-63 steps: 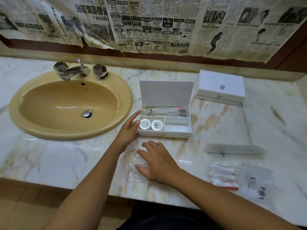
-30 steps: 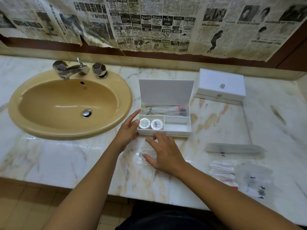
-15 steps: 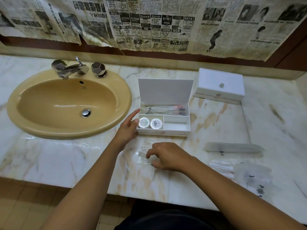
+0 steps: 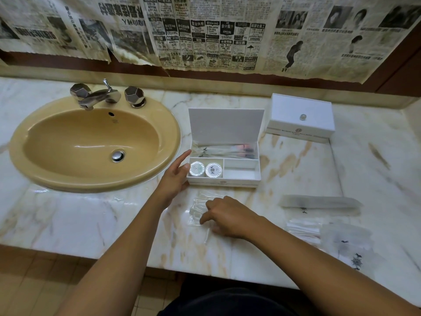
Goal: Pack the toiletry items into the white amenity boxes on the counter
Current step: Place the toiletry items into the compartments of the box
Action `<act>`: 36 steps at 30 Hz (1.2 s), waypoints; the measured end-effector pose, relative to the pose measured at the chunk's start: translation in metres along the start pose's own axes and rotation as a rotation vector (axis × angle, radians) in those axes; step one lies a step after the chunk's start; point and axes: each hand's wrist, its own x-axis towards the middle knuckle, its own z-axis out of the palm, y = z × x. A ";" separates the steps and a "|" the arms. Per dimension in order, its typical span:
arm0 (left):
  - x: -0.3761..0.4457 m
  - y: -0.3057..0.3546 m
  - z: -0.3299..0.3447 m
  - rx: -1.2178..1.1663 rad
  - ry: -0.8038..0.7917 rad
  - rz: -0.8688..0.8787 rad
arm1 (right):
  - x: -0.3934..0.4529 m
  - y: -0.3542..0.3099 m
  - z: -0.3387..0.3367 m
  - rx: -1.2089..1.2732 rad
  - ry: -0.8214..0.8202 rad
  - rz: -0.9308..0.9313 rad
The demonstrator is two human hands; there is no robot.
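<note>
Head view, open box (image 4: 241, 179), two round soaps (image 4: 206, 169), long sachets (image 4: 224, 149)

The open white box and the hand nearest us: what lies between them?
Only bare marble counter and part of a clear plastic packet, on which the right hand rests, before the open box; head view.

The counter (image 4: 296, 169) is pale cream marble with tan and rusty streaks running through it, and the sink (image 4: 95, 142) is a mustardy tan with silver taps (image 4: 100, 96) and a silver drain. Both amenity boxes, the open one (image 4: 224, 156) and the closed one (image 4: 300, 119), are plain white with a tiny brownish emblem on the front. The two round soaps (image 4: 206, 169) are white with dark little logos, and the newspaper (image 4: 205, 35) above is yellowed with black print.
</note>
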 end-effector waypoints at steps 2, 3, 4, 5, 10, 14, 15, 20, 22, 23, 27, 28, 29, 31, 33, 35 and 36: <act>0.000 0.000 0.000 0.005 -0.003 0.001 | 0.001 0.000 0.001 -0.003 -0.012 -0.009; 0.000 0.000 0.000 0.007 -0.003 0.000 | 0.001 0.000 0.002 0.006 -0.010 -0.008; 0.000 0.000 0.000 0.006 -0.003 -0.001 | 0.001 0.000 0.002 0.017 -0.001 -0.006; 0.001 0.000 0.000 0.006 -0.004 -0.002 | 0.002 0.000 0.002 0.023 0.011 -0.007; 0.000 0.000 -0.001 0.009 -0.007 -0.001 | 0.006 0.000 -0.006 0.039 0.104 -0.027; 0.000 0.000 0.000 0.002 -0.009 0.004 | 0.009 0.003 -0.024 0.031 0.184 0.029; 0.001 0.000 0.000 0.004 -0.008 0.005 | 0.009 0.005 -0.030 0.026 0.195 0.072; 0.002 0.000 -0.002 0.006 -0.006 -0.005 | 0.008 0.027 -0.065 0.042 0.368 0.308; 0.002 0.000 -0.002 0.007 -0.014 -0.011 | 0.007 0.040 -0.074 0.066 0.423 0.422; 0.002 0.000 -0.002 0.009 -0.014 -0.015 | 0.006 0.047 -0.077 0.067 0.441 0.476; 0.002 0.000 -0.002 0.016 -0.012 -0.015 | 0.009 0.063 -0.074 -0.004 0.394 0.625; 0.002 0.000 -0.002 0.014 -0.013 -0.016 | 0.010 0.063 -0.073 -0.022 0.350 0.640; 0.002 0.000 -0.002 0.012 -0.012 -0.018 | 0.011 0.063 -0.072 -0.039 0.289 0.644; 0.002 0.001 -0.001 0.008 -0.010 -0.020 | 0.012 0.059 -0.072 -0.077 0.153 0.631; 0.001 0.001 -0.001 0.006 -0.011 -0.019 | 0.014 0.058 -0.071 -0.089 0.076 0.616; 0.001 0.002 -0.001 0.002 -0.011 -0.017 | 0.017 0.057 -0.071 -0.077 0.021 0.612; 0.000 0.002 -0.001 0.000 -0.011 -0.015 | 0.019 0.058 -0.070 -0.068 -0.005 0.619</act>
